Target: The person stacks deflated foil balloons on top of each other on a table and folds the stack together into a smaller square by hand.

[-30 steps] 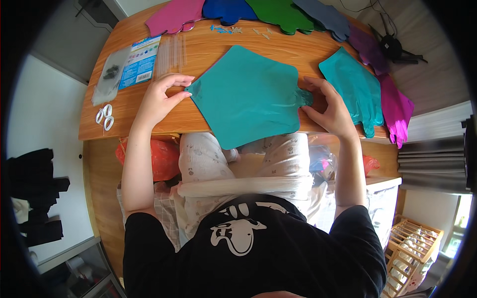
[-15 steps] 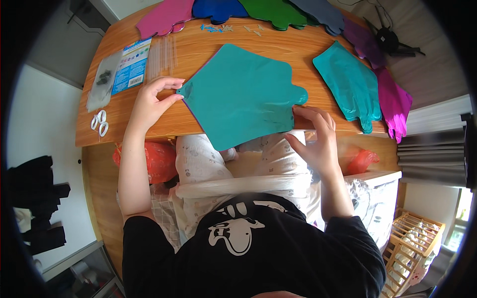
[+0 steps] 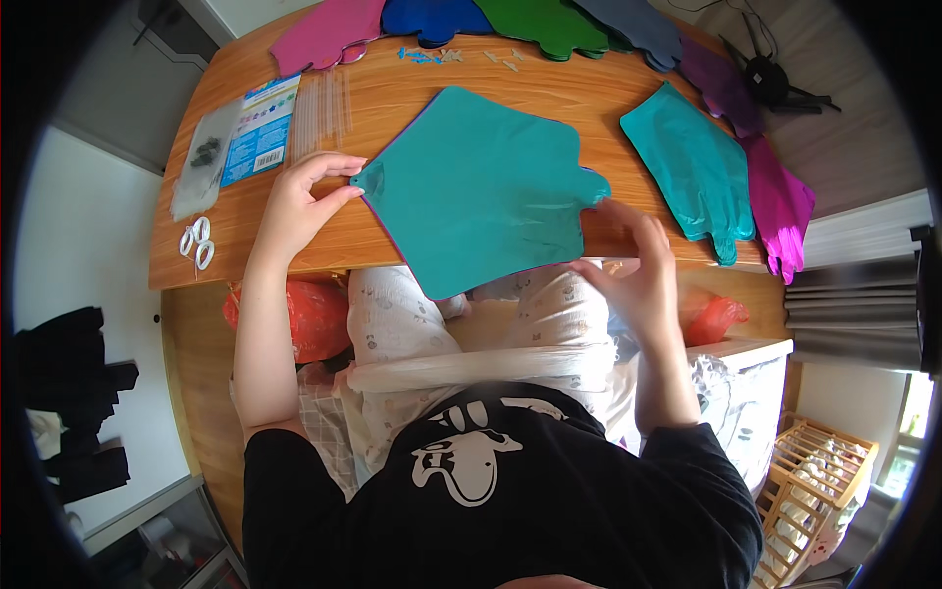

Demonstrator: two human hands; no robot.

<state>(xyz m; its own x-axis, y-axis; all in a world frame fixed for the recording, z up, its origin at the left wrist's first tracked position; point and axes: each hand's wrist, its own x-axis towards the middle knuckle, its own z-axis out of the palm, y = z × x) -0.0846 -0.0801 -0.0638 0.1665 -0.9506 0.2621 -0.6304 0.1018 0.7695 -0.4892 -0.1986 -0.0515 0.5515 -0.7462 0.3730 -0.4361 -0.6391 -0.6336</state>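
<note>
A flat teal foil sheet, like an uninflated balloon (image 3: 481,196), lies over the table's front edge with a rounded tab on its right. Along its left and lower sides runs a thin purple edge. Thumb and fingers of my left hand (image 3: 312,196) pinch its pointed left corner. My right hand (image 3: 643,257) is beside its lower right end, thumb and fingers apart, slightly blurred. Whether the fingertips touch the foil is hard to make out. A second teal foil balloon (image 3: 692,167) lies to the right, next to a magenta one (image 3: 778,201).
Along the far edge lie flat foil pieces in pink (image 3: 329,34), blue (image 3: 432,20), green (image 3: 545,25) and grey. Small blue and tan clips (image 3: 427,56) sit before them. Clear sticks (image 3: 321,108), a blue-white package (image 3: 260,128) and white ribbon rolls (image 3: 202,231) are on the left.
My right hand has shifted slightly to the right, its fingers coming off the foil's right edge. The teal foil has moved a little, showing more purple edge. My left hand stays put.
</note>
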